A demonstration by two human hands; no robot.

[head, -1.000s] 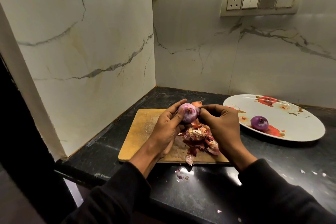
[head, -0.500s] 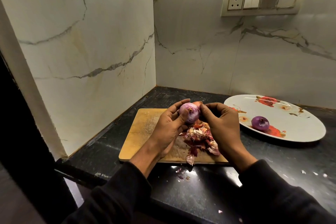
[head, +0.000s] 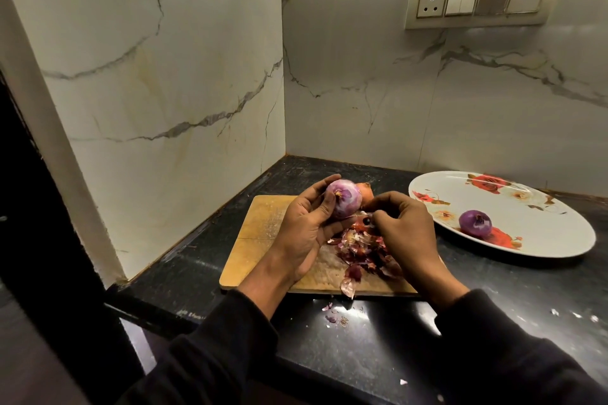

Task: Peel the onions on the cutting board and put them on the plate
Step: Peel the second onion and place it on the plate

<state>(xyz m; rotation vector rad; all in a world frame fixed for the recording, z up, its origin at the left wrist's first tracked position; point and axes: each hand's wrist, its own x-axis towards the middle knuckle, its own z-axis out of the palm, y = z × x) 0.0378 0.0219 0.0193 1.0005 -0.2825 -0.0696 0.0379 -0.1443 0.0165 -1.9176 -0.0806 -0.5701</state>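
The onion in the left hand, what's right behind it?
Behind the pale purple, mostly peeled onion held by the left hand, a sliver of an orange-brown unpeeled onion shows. The rest is hidden by the held onion and the right hand.

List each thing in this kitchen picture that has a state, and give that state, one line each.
Onion in hand: mostly peeled, held above the board.
Onion on plate: peeled.
Left hand: grips the onion.
Right hand: fingers curled, pinching a peel scrap.
Peels: heaped on cutting board.
Plate: holds one onion.
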